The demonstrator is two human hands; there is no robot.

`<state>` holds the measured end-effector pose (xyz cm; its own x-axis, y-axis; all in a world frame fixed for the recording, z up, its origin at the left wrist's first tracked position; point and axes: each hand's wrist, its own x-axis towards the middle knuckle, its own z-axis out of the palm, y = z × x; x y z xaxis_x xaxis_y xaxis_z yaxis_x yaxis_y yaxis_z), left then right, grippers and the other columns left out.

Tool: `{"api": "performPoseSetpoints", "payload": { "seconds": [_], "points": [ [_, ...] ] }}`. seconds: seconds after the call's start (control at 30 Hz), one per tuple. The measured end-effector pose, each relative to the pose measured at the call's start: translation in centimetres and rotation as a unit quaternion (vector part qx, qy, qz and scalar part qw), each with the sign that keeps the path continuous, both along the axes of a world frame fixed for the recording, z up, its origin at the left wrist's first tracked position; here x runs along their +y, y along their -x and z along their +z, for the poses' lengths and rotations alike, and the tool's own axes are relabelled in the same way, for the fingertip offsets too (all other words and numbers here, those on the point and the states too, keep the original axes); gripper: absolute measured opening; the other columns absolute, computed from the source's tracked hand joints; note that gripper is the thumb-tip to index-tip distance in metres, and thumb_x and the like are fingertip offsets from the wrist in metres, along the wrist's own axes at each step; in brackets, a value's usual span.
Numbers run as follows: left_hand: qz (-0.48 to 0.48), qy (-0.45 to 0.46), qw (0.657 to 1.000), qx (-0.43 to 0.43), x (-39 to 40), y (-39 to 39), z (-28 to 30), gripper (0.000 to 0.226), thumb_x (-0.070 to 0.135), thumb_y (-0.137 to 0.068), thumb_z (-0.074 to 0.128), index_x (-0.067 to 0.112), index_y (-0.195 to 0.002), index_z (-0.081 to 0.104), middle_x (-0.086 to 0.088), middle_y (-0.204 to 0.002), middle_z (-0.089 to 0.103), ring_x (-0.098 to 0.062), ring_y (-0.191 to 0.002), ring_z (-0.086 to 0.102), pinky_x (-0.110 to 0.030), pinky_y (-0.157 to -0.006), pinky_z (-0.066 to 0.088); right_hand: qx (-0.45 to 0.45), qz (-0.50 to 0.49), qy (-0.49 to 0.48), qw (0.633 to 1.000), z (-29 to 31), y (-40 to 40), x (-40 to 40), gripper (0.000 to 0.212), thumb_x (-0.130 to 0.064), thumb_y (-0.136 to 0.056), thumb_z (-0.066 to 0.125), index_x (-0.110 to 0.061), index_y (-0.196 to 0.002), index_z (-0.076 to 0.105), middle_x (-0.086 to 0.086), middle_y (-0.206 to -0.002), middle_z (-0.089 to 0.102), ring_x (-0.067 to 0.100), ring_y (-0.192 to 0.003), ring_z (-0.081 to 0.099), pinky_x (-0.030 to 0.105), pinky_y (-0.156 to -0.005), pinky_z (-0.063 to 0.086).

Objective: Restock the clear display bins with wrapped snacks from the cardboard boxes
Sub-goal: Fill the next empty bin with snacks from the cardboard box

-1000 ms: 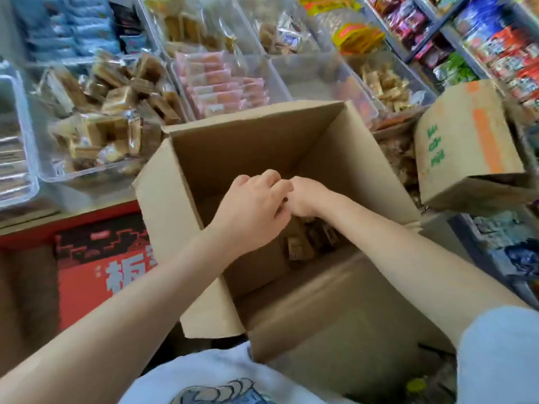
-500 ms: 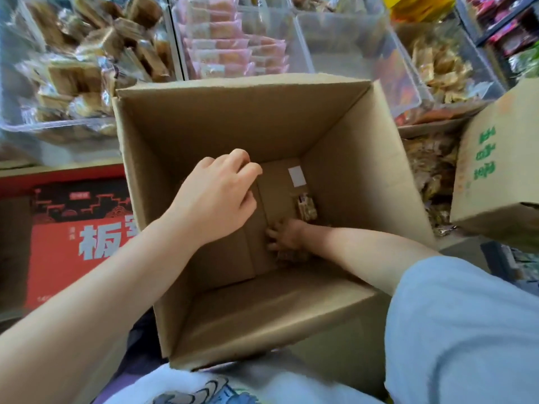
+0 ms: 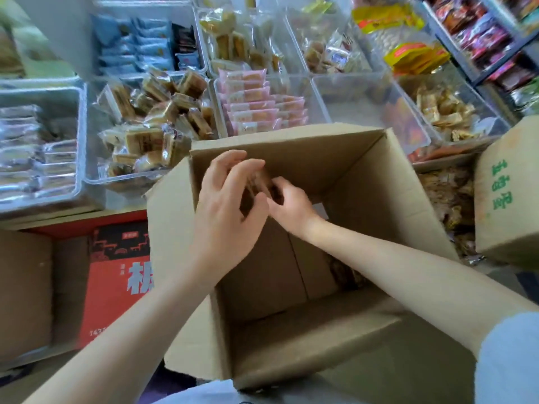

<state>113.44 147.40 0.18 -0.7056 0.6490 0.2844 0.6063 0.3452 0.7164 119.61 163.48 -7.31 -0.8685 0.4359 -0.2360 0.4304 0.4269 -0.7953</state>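
An open cardboard box (image 3: 379,199) stands in front of me, nearly empty, with a few brown wrapped snacks (image 3: 345,277) left at its bottom. Both hands meet above the box's far side. My left hand (image 3: 227,211) curls its fingers round a small bundle of brown wrapped snacks (image 3: 261,182). My right hand (image 3: 291,205) pinches the same bundle from the right. The bundle is blurred and mostly hidden by my fingers. Behind the box lies a clear bin (image 3: 93,158) heaped with similar tan wrapped cakes (image 3: 154,121).
More clear bins hold pink packets (image 3: 259,109), silver packs (image 3: 32,150), blue packs (image 3: 137,45) and tan snacks (image 3: 443,109); one bin (image 3: 353,109) looks nearly bare. A second cardboard box (image 3: 510,193) with green print stands at the right. A red carton (image 3: 116,275) sits below the counter.
My right hand has risen from the box bottom with snacks and met my left hand above the far side. The view has tilted up toward the bins.
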Motion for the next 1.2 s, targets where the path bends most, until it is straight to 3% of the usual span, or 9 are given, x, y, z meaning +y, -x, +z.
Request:
{"api": "performPoseSetpoints", "payload": {
  "seconds": [0.1, 0.2, 0.3, 0.43, 0.67, 0.73, 0.87, 1.07, 1.2],
  "points": [
    [0.056, -0.065, 0.984, -0.155, -2.7, 3.6, 1.6, 0.047, 0.039, -0.093, 0.064, 0.028, -0.136, 0.049, 0.012, -0.131, 0.052, -0.001, -0.116, 0.054, -0.021, -0.094, 0.048, 0.100, -0.012, -0.007, 0.995, 4.6, 1.9, -3.4, 0.040, -0.044, -0.091, 0.064, -0.025, -0.122, 0.049, -0.006, -0.106, 0.065, 0.009, -0.096, 0.065, 0.027, -0.080, 0.058],
    [0.029, -0.108, 0.923, -0.367, -5.2, 8.0, 2.9, 0.046, 0.031, -0.091, 0.072, 0.028, -0.131, 0.050, 0.009, -0.110, 0.065, -0.001, -0.097, 0.066, -0.028, -0.085, 0.056, 0.133, -0.005, -0.093, 0.987, 8.0, 5.5, -6.9, 0.053, -0.044, -0.086, 0.072, -0.021, -0.125, 0.045, -0.004, -0.113, 0.060, 0.010, -0.103, 0.059, 0.028, -0.083, 0.054],
    [0.019, -0.148, 0.904, -0.401, -8.7, 12.8, 3.1, 0.040, 0.018, -0.087, 0.077, 0.026, -0.122, 0.058, 0.002, -0.103, 0.072, -0.012, -0.094, 0.071, -0.039, -0.084, 0.060, 0.138, 0.025, -0.165, 0.976, 9.7, 10.3, -10.9, 0.061, -0.050, -0.079, 0.076, -0.020, -0.123, 0.046, -0.004, -0.109, 0.057, 0.012, -0.099, 0.055, 0.033, -0.078, 0.052],
    [0.014, -0.175, 0.895, -0.410, -15.4, 20.5, 1.8, 0.039, 0.004, -0.085, 0.077, 0.024, -0.116, 0.064, -0.003, -0.099, 0.074, -0.021, -0.090, 0.073, -0.051, -0.088, 0.059, 0.094, 0.065, -0.100, 0.988, 10.7, 17.2, -16.3, 0.057, -0.054, -0.083, 0.072, -0.028, -0.129, 0.050, -0.011, -0.118, 0.057, 0.003, -0.105, 0.057, 0.022, -0.087, 0.049],
    [0.011, -0.105, 0.926, -0.362, -25.4, 31.8, -4.3, 0.053, 0.027, -0.067, 0.081, 0.035, -0.117, 0.064, 0.004, -0.102, 0.073, -0.010, -0.093, 0.070, -0.033, -0.087, 0.056, -0.007, 0.213, -0.108, 0.971, 9.2, 30.3, -23.6, 0.027, -0.020, -0.091, 0.072, -0.026, -0.114, 0.061, -0.020, -0.095, 0.061, -0.015, -0.079, 0.056, 0.003, -0.073, 0.040],
    [0.053, -0.053, 0.950, -0.303, -27.0, 34.0, -6.6, 0.054, 0.023, -0.081, 0.079, 0.033, -0.129, 0.058, 0.006, -0.113, 0.067, 0.000, -0.100, 0.063, -0.018, -0.087, 0.047, -0.018, 0.229, -0.162, 0.960, 7.9, 34.0, -24.6, 0.026, -0.020, -0.089, 0.072, -0.022, -0.114, 0.063, -0.013, -0.094, 0.062, -0.003, -0.084, 0.058, 0.008, -0.075, 0.042],
    [0.062, 0.130, 0.976, -0.164, -29.0, 37.6, -11.8, 0.064, 0.030, -0.092, 0.067, 0.016, -0.150, 0.042, -0.006, -0.152, 0.044, -0.021, -0.142, 0.039, -0.033, -0.116, 0.029, -0.046, 0.193, -0.308, 0.931, 4.9, 41.3, -25.0, 0.028, -0.025, -0.092, 0.066, -0.016, -0.118, 0.061, 0.003, -0.109, 0.065, 0.021, -0.099, 0.059, 0.037, -0.088, 0.050],
    [0.033, 0.301, 0.952, -0.039, -29.9, 38.3, -16.1, 0.059, 0.040, -0.102, 0.033, 0.018, -0.156, 0.028, -0.007, -0.167, 0.017, -0.023, -0.156, 0.004, -0.048, -0.125, 0.010, -0.189, 0.294, -0.557, 0.753, -0.6, 48.4, -25.6, 0.015, -0.011, -0.093, 0.055, -0.020, -0.105, 0.056, 0.003, -0.110, 0.066, 0.027, -0.105, 0.059, 0.041, -0.094, 0.038],
    [0.037, 0.302, 0.952, -0.035, -29.7, 38.5, -16.4, 0.061, 0.040, -0.101, 0.031, 0.014, -0.156, 0.031, -0.010, -0.166, 0.021, -0.024, -0.155, 0.010, -0.048, -0.124, 0.014, -0.257, 0.340, -0.562, 0.709, -3.3, 50.1, -26.5, 0.015, -0.006, -0.094, 0.049, -0.017, -0.101, 0.057, 0.005, -0.109, 0.068, 0.029, -0.104, 0.063, 0.039, -0.091, 0.041]
  ]
}}
